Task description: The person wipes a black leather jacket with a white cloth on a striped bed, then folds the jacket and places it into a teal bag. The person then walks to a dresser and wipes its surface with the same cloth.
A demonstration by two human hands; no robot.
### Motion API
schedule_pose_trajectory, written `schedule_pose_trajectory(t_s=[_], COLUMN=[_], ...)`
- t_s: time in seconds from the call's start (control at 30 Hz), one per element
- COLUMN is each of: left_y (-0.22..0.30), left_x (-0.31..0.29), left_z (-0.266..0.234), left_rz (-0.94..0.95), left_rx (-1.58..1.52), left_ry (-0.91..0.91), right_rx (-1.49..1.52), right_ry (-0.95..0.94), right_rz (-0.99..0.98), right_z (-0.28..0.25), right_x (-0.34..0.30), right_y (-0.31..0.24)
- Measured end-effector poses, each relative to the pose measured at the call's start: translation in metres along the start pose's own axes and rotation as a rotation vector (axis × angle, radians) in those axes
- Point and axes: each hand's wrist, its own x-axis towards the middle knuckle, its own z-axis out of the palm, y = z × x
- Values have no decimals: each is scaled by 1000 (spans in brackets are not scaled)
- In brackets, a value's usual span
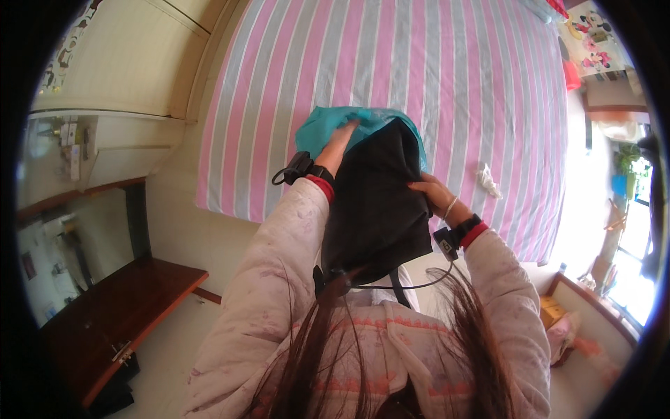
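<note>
A black cloth bag (377, 202) lies between my forearms, its near end close to my body and its far end over the bed. At that far end a teal plastic bag (317, 129) is bunched up, partly under the black cloth. My left hand (343, 136) reaches in among the teal plastic, which hides its fingertips. On the black bag's right edge, my right hand (440, 194) is closed, thumb on top and the other fingers mostly out of sight behind the fabric. Each wrist wears a black strapped device.
The bed (279, 84) has a pink, grey and white striped sheet. A crumpled white tissue or wrapper (488, 180) lies on it, right of my right hand. Cream cabinets (132, 63) and a dark red wooden surface (118, 314) stand at left. A windowsill with a plant (628, 157) is at right.
</note>
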Motion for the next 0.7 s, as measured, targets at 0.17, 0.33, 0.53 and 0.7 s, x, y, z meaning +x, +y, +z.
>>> schedule_pose_trajectory(t_s=[0.17,0.33,0.53,0.7], left_y=[50,88,43,5], left_x=[-18,-118,-218,-191], left_z=[-4,-16,-61,-54], left_rz=[-199,-312,-358,20], left_rx=[-874,-1120,-764,85], left_ry=[-257,-460,-109,76], right_rx=[-17,-28,38,54], right_ry=[0,16,141,40], right_rz=[-2,-56,-131,-226], right_z=[5,9,4,-2], right_x=[4,8,-6,-4], right_y=[-1,6,17,12])
